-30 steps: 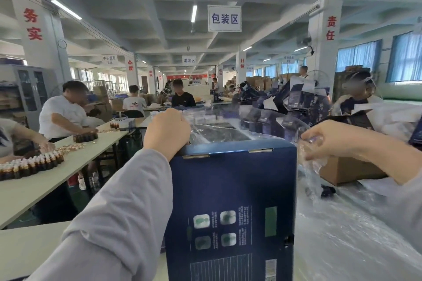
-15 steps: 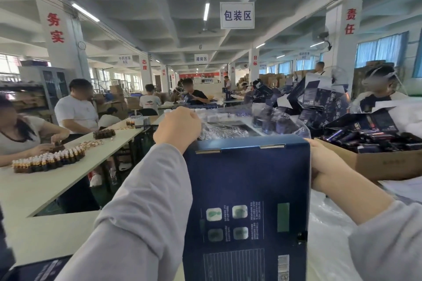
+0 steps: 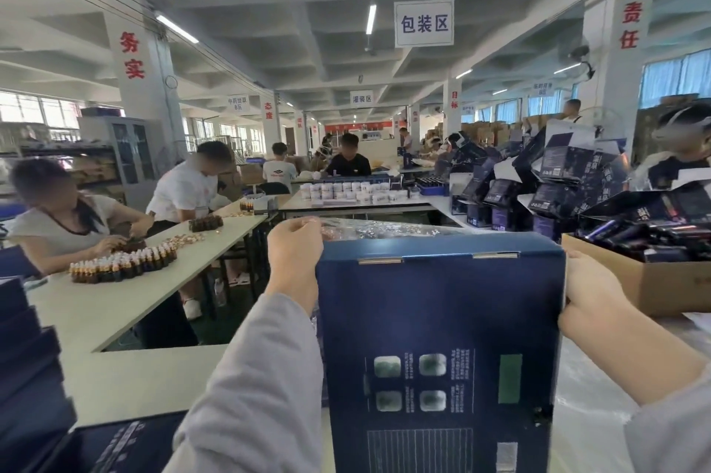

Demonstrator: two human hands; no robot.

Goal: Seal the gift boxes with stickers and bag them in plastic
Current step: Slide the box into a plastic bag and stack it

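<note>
The right hand (image 3: pixel 592 288) has come across to clasp the right edge of the gift box (image 3: pixel 438 318), which stands upright at near centre. The left hand (image 3: pixel 295 261) grips its top-left corner along with the plastic bag (image 3: pixel 384 228). Bagging, I'd say: next the bag mouth needs drawing over the box.

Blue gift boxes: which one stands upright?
The central box, held between the left hand and right hand; the stacked boxes at left lie flat.

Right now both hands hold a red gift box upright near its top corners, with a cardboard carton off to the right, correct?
Not quite: the head view shows the gift box is dark blue, not red. The left hand and right hand do hold it upright near its top corners, with the cardboard carton off to the right.
</note>
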